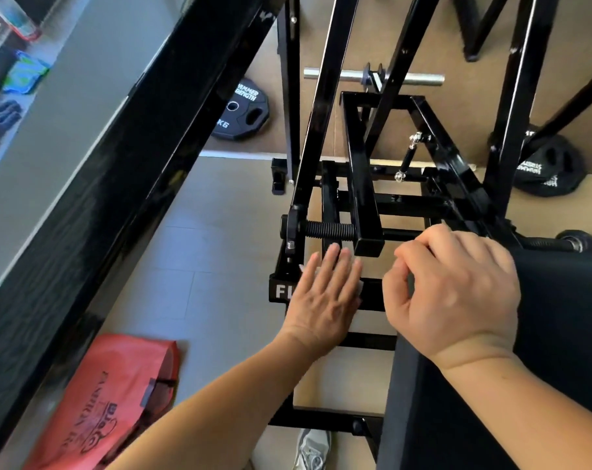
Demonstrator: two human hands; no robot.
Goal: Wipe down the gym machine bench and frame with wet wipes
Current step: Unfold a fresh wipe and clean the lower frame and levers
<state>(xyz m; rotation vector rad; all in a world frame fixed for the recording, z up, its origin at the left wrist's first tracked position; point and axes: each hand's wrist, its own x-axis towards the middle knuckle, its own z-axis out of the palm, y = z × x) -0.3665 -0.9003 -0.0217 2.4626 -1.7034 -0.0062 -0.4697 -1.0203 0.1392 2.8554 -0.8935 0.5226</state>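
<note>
The left hand [325,293] lies flat, fingers straight, pressing a white wet wipe [360,288] (only slivers show at its edges) onto the black steel frame crossbar with white lettering [277,291] at lower centre. The right hand [457,293] sits with fingers loosely curled round nothing visible, at the end of the black padded bench [552,351], lower right. The stroke probably wants even palm pressure along the bar's whole length, then the wipe folded over its edges — minding the black threaded adjuster bolt [328,230] just above the fingertips, where it could snag.
</note>
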